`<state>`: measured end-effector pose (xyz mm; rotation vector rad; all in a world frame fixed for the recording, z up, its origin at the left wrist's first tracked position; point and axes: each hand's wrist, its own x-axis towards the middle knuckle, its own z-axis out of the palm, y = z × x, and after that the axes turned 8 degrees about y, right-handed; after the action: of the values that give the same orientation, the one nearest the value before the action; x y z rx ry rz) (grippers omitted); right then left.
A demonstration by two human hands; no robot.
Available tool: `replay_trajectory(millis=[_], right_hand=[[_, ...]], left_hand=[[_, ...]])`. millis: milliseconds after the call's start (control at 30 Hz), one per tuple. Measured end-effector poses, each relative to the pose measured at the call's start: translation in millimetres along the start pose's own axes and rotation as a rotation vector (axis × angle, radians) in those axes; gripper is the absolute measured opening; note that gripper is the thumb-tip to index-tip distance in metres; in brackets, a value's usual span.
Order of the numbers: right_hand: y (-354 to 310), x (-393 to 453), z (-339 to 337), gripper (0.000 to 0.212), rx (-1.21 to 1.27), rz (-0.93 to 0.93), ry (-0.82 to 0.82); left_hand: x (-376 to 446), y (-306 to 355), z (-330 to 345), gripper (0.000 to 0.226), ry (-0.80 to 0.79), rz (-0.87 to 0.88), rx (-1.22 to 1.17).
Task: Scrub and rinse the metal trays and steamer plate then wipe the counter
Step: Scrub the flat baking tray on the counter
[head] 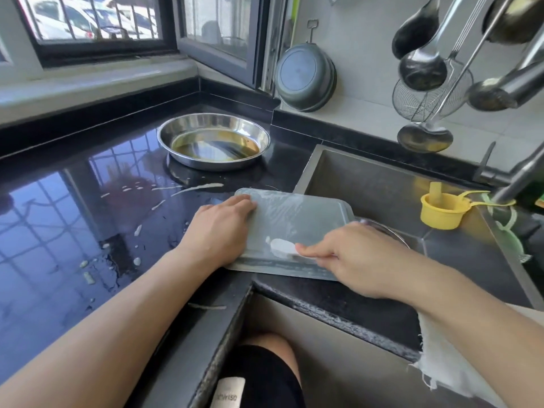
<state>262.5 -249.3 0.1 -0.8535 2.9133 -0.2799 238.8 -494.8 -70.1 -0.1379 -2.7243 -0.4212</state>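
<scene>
Left hand (223, 228), fingers together, steadies a grey tray (297, 219) at the sink (368, 184) edge; right hand (353, 257) pinches a white scraper (284, 248), clearing residue. Rinsing likely follows.

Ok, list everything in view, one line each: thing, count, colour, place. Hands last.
Round metal tray: one, silver, on the counter, back.
Rectangular tray: one, grey, on the counter edge, over the sink.
Scraper: one, white, on the rectangular tray.
Counter: one, black, wet, pale spatters.
Sink: one, steel, right.
Measuring cup: one, yellow, in the sink.
Pan: one, dark, hanging on the wall.
Ladles and strainer: several, steel, hanging, right.
Left hand: presses the rectangular tray's left edge.
Right hand: holds the scraper.
</scene>
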Motion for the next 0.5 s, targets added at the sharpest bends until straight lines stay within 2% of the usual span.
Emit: replay_trajectory(millis=[133, 333, 500], right_hand=[[-26.3, 9.0, 13.0, 0.045, -0.045, -0.085, 0.097], [18.8, -35.0, 9.9, 0.048, -0.056, 0.053, 0.066], [-10.6, -22.1, 18.8, 0.049, -0.059, -0.001, 0.122]], left_hand=[[0.6, -3.5, 2.6, 0.052, -0.016, 0.017, -0.006], [2.5, 0.4, 4.0, 0.048, 0.011, 0.011, 0.015], [0.8, 5.4, 4.8, 0.040, 0.012, 0.032, 0.054]])
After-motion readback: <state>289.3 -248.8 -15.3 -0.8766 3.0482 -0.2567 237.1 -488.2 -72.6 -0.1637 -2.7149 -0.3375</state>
